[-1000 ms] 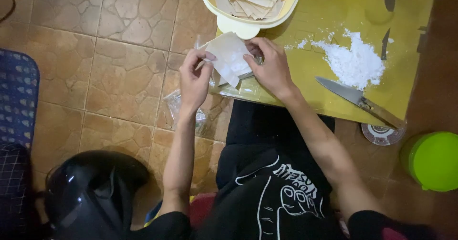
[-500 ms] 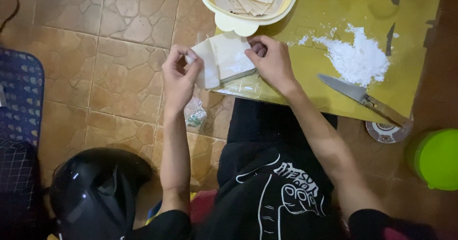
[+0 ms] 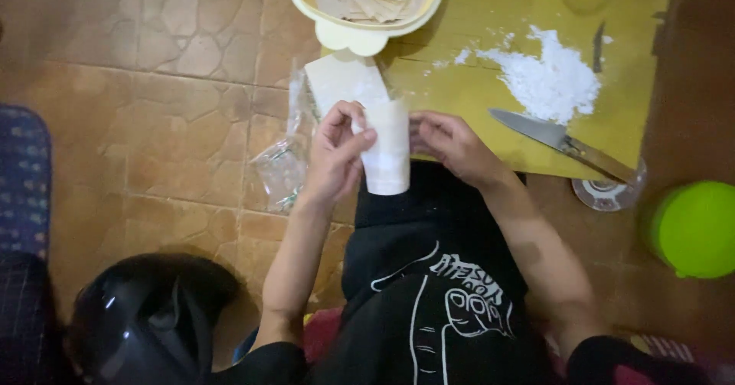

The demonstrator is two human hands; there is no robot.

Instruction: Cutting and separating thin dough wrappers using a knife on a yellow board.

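My left hand (image 3: 337, 155) and my right hand (image 3: 452, 146) together hold a thin white dough sheet (image 3: 385, 149), which hangs down between them over my lap. A second pale sheet (image 3: 343, 79) lies just above it at the edge of the yellow cutting board (image 3: 490, 25). On the board is a heap of white flour (image 3: 553, 79), and a knife (image 3: 563, 141) lies with its blade pointing toward my right hand. A cream bowl (image 3: 367, 29) with stacked sheets sits at the top.
A crumpled clear plastic bag (image 3: 283, 163) lies on the tiled floor left of my left hand. A black helmet (image 3: 145, 324) sits bottom left, a green round container (image 3: 697, 228) right, and a small round lid (image 3: 609, 194) under the knife handle.
Both hands have pulled toward my body and come closer together. The sheet that lay spread at the board's edge now hangs lifted between them. The plastic bag shows more.
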